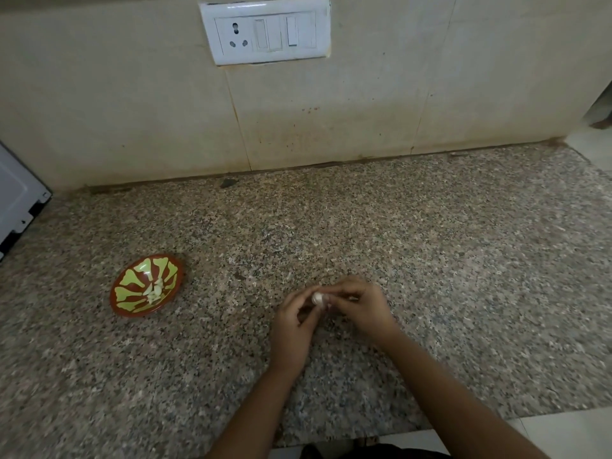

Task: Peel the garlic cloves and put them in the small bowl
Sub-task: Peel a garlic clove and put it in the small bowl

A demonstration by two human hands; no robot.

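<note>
A pale garlic clove (318,298) is pinched between both hands just above the speckled granite desk (430,260). It is gripped by the curled fingertips of the left hand (294,323), and the fingers of the right hand (361,309) are closed against its other side, apparently on the skin. Whether any skin is loose cannot be made out.

The peeling step is judged to be under way. The chief risk lies in the grip itself: a small, smooth clove held only at the fingertips could be squeezed out if the skin is pulled too hard. It could then roll across the desk towards the near edge, which lies close below the wrists. Papery scraps of skin could also stick to the fingers and be carried along with the clove.

The small bowl (130,294), red-brown with a yellow-green pattern, stands well apart to the left, with several peeled cloves (155,291) already in it. The clove must be carried over open desk to reach it, so it could be dropped short if released early. The bowl looks shallow, and a knock on its rim could tip out what has been collected.

Beyond, a white switchboard (265,29) is set in the tiled wall, and the corner of a white appliance (16,200) is seen at the far left.
</note>
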